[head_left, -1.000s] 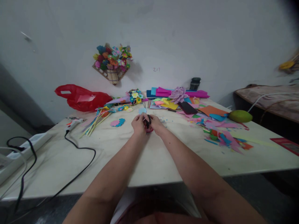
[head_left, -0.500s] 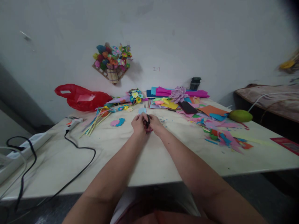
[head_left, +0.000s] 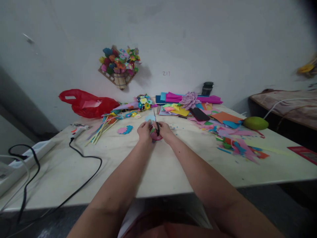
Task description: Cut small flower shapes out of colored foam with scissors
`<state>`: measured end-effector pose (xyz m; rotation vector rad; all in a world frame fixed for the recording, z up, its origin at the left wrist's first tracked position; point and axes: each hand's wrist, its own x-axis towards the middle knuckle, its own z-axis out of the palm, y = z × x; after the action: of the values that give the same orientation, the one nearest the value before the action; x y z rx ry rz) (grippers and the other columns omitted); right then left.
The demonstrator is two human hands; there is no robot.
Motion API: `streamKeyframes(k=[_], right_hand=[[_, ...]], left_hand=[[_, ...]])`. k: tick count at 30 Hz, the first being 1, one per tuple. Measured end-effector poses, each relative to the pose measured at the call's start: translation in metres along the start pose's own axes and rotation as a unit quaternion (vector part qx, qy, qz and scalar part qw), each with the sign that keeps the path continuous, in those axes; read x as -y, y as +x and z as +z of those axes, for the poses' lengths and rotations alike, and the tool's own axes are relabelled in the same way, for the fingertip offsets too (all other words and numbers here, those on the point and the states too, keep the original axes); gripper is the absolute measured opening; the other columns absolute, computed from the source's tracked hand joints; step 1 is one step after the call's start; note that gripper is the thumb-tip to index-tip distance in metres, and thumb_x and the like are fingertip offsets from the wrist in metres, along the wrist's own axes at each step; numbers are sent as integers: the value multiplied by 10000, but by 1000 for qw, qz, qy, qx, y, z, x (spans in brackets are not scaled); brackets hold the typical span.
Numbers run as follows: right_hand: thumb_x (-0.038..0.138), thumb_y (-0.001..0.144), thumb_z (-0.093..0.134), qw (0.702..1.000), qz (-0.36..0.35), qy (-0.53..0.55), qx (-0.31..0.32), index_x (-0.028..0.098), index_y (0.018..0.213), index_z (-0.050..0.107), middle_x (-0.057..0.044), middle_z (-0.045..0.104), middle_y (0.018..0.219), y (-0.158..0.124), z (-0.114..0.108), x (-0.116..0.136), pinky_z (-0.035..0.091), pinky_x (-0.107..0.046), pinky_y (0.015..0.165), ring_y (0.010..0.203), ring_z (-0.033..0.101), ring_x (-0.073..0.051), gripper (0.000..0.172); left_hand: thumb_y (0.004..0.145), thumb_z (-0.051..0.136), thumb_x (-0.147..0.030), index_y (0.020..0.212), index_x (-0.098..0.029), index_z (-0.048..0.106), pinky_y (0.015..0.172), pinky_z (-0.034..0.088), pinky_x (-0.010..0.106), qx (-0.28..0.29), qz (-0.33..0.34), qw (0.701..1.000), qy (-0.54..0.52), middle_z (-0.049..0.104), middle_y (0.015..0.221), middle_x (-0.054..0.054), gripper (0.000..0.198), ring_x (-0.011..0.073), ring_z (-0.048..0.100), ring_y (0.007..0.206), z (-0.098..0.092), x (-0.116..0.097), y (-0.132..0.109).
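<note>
In the middle of the table, my left hand (head_left: pixel 144 131) is closed on a light blue piece of paper or foam (head_left: pixel 149 118). My right hand (head_left: pixel 164 131) grips black-handled scissors (head_left: pixel 157 127), their blades pointing away from me beside the blue piece. Beneath both hands lies a round pinkish-red item (head_left: pixel 156 136), mostly covered, so I cannot make out its kind. Left of my left hand rest a pink scalloped flower cutout (head_left: pixel 122 131) and a blue one (head_left: pixel 129 129), overlapping.
A glue gun (head_left: pixel 78 131) with a black cord and a white power strip (head_left: pixel 27 158) are at left. A red plastic bag (head_left: pixel 86 105) sits at the back. Coloured scraps (head_left: pixel 237 142), a dark phone (head_left: pixel 200 114) and a green mango-like fruit (head_left: pixel 255 123) occupy the right side.
My hands have drawn slightly apart, showing more of the scissors and the round item below. The light blue piece has shifted a little left and the scissor blades show more.
</note>
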<state>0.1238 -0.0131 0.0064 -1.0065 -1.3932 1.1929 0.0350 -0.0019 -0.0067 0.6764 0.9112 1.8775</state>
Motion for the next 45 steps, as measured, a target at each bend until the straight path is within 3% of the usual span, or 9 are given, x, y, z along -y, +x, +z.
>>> streamKeyframes(k=[4,10,26,45], right_hand=[[378,803,599,999,21,22,-24,139,767,553,35,510,478,0,-2,3,350,-185,365,376,446,-74,246],[393,806,597,998,34,31,-42,142,808,542,18,551,520,0,-14,9,333,-170,338,401,518,-86,257],[486,789,563,996,7,47,77,154,815,539,-1,598,580,-2,-20,4,364,-182,349,443,536,-101,334],[511,781,564,996,13,34,79,161,810,526,12,577,586,0,-17,0,367,-181,338,444,531,-98,353]], left_hand=[[533,724,-232,599,-157,551,598,458,240,-20,-15,1000,-2,532,526,-35,200,91,532,510,-2,-3,3],[491,769,-199,604,-153,555,626,472,256,8,-42,999,-5,564,558,-24,246,91,538,512,-4,-14,4],[558,737,-131,610,-170,507,609,497,261,44,-80,995,-40,566,572,-26,239,104,575,516,-9,-11,10],[504,748,-179,599,-167,548,574,498,261,39,-66,997,-13,597,593,3,222,116,572,523,-11,-7,13]])
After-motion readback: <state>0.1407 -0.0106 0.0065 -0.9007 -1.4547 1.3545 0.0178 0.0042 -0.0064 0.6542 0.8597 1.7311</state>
